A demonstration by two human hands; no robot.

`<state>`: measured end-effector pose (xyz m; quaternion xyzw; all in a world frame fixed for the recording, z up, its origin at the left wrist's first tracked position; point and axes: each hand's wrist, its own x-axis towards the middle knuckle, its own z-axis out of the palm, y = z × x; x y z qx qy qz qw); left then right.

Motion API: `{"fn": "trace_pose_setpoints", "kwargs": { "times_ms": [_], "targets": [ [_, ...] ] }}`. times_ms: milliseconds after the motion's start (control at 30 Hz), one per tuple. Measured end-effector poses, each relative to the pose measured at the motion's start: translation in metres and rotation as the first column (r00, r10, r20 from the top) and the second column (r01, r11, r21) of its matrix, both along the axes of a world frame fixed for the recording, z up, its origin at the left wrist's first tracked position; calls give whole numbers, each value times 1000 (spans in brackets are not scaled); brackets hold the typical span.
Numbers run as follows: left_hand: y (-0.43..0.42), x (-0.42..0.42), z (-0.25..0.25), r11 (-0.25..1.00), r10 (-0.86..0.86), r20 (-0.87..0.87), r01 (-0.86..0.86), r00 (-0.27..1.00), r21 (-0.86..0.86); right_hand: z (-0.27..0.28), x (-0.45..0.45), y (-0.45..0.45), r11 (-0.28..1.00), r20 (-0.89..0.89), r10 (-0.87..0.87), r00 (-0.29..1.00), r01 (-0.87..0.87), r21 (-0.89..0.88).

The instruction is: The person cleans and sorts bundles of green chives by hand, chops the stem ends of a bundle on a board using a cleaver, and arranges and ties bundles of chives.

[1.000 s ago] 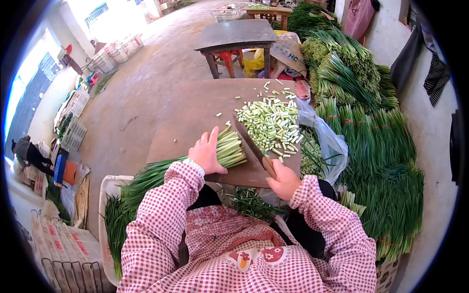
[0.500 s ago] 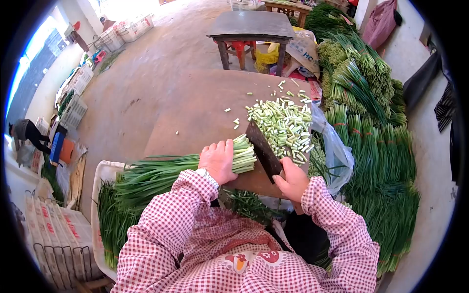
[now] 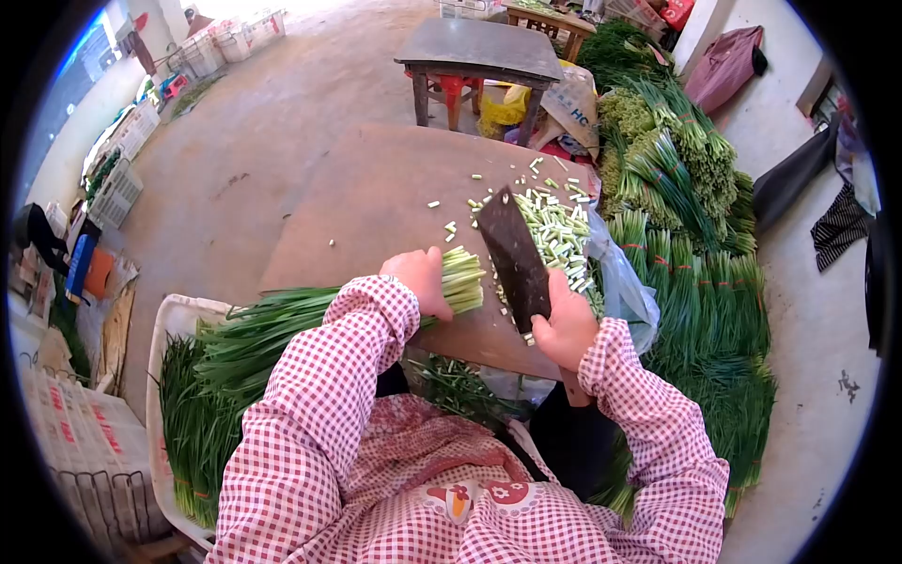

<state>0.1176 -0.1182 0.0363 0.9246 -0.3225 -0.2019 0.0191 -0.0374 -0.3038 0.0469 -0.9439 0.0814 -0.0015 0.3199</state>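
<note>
My left hand (image 3: pixel 420 280) is closed around a thick bunch of garlic chives (image 3: pixel 272 329), close to its pale cut ends. The bunch lies across the brown tabletop (image 3: pixel 348 197), with its green leaves trailing left over a white crate. My right hand (image 3: pixel 567 324) grips the handle of a dark cleaver (image 3: pixel 512 249). The blade is right of the stalk ends, apart from them, its broad side turned partly up. Beyond and beside the blade lies a heap of short pale stem pieces (image 3: pixel 559 226), partly hidden by it.
The white crate (image 3: pixel 160 376) at left holds more chives. Tied green bundles (image 3: pixel 705 301) are piled along the right wall. A clear plastic bag (image 3: pixel 625 291) hangs at the table's right edge. A dark small table (image 3: pixel 479 49) stands ahead. A person (image 3: pixel 39 235) bends at far left.
The cleaver has moved away from the stalk ends, its broad face now turned more toward me and over the cut pieces. My left hand still holds the bunch. The view has shifted slightly.
</note>
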Motion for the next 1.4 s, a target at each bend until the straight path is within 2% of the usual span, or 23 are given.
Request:
{"fn": "trace_pose_setpoints", "kwargs": {
  "times_ms": [100, 167, 233, 300, 367, 433, 567, 667, 1000, 1067, 1233, 1333, 1367, 1400],
  "targets": [
    [-1, 3, -4, 1000, 4, -8, -4, 1000, -6, 35, -13, 18, 999, 53, -44, 998, 44, 11],
    [-1, 2, -2, 1000, 1, -9, -1, 1000, -23, 35, -22, 23, 997, 82, 64, 995, -60, -49],
    [0, 2, -1, 1000, 20, -21, -20, 1000, -7, 34, -25, 26, 996, 42, 84, 996, -83, -16],
    [1, 1, -1, 999, 19, -23, -19, 1000, -26, 31, -27, 29, 997, -78, 73, 994, -73, 5],
    [2, 2, -2, 999, 18, -25, -19, 1000, -40, 20, -27, 28, 995, -60, 100, 993, -101, -12],
    [1, 3, -1, 999, 21, -41, -23, 999, -40, 17, -25, 31, 994, -153, 60, 986, -74, -84],
    [0, 4, 1, 1000, 1, -60, -1, 998, -13, 25, -20, 36, 990, -199, 31, 979, -57, -127],
    [-1, 7, 2, 999, -44, -99, 45, 994, 7, 37, -6, 36, 976, -316, 46, 948, -110, -188],
    [-3, 16, -4, 996, -89, -130, 87, 987, -18, 40, 23, 36, 970, -361, 101, 927, -172, -171],
    [-5, 15, -8, 996, -92, -81, 91, 992, -23, 37, 36, 36, 966, -387, 110, 916, -190, -175],
    [-5, 26, -12, 995, -100, -160, 96, 982, -36, 12, 57, 44, 962, -420, 66, 905, -169, -213],
    [-7, 31, -13, 990, -139, -167, 131, 976, -61, -20, 71, 45, 972, -282, 32, 959, -95, -214],
    [-6, 29, -17, 990, -137, -181, 129, 974, -51, -21, 87, 45, 975, -340, 41, 940, -112, -192],
    [-6, 27, -17, 990, -130, -144, 121, 981, -66, -26, 86, 48, 973, -282, 34, 959, -95, -208]
  ]
}}
